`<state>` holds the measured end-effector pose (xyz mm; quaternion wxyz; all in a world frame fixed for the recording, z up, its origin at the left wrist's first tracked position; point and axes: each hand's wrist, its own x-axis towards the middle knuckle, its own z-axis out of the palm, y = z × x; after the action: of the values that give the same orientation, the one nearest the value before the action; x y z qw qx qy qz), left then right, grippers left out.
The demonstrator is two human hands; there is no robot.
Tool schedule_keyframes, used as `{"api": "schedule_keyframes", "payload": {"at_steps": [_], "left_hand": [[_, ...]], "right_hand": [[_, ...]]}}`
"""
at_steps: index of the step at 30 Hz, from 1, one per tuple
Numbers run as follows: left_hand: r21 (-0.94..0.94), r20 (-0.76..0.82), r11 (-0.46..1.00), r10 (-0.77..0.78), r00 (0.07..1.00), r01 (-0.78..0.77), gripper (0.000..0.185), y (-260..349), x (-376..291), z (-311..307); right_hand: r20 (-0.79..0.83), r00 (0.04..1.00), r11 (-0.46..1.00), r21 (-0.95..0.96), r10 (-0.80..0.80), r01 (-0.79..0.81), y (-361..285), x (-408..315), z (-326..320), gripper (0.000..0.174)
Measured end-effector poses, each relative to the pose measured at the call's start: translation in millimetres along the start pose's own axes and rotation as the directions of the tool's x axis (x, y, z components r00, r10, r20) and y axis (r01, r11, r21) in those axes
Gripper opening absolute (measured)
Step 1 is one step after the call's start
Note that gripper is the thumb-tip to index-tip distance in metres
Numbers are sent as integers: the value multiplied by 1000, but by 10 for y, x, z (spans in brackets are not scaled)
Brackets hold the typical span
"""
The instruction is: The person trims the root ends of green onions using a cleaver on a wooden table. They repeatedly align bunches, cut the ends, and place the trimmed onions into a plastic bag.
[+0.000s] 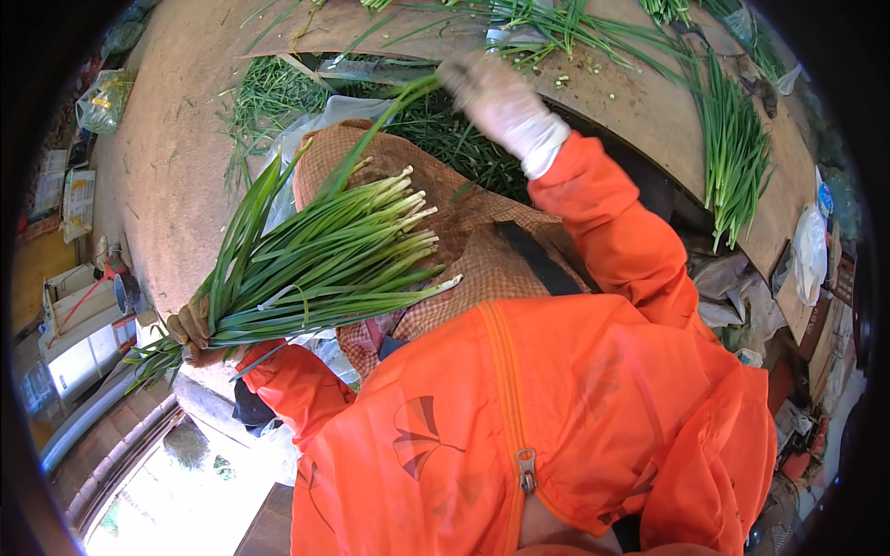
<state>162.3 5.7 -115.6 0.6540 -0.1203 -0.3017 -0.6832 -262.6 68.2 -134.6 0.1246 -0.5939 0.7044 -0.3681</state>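
Observation:
My left hand (192, 328), in a brown stained glove, grips the leaf end of a thick bunch of Chinese chives (327, 243). The pale cut ends of the stalks fan out over my lap and point to the right. Up at the edge of the table is my right hand (487, 97), in a whitish glove and blurred by motion. Its fingers close on the far end of a few long green leaves (375, 132) that stretch up from the bunch. A brown checked apron (480, 257) covers my lap beneath the stalks.
Loose chives (730, 146) hang over the right part of the brown table (181, 139); more lie along its far side. Green trimmings (473, 139) fill a space under the table edge, beside clear plastic sheeting (292, 146). A white plastic bag (810, 254) hangs at right.

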Motion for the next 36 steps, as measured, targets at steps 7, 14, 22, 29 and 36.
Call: {"api": "schedule_keyframes", "payload": {"at_steps": [7, 14, 22, 29, 36], "left_hand": [[-31, 20, 1000, 0, 1000, 1, 22, 28, 11, -57], [-43, 42, 999, 8, 999, -6, 22, 16, 20, -87], [-49, 41, 999, 9, 999, -7, 22, 40, -1, -106], [-74, 54, 997, 14, 998, -10, 22, 66, 6, -136], [-94, 79, 996, 5, 997, 2, 22, 21, -2, -115]], "right_hand": [[-531, 828, 908, -413, -182, -65, 409, 424, -799, 20], [319, 841, 899, 134, -437, 417, -256, 174, 290, 34], [418, 734, 841, 345, -536, 417, -320, 64, 661, 25], [29, 960, 898, -348, -278, 270, 168, 279, -345, 18], [-131, 966, 894, -423, -223, 149, 198, 119, -618, 29]]}}
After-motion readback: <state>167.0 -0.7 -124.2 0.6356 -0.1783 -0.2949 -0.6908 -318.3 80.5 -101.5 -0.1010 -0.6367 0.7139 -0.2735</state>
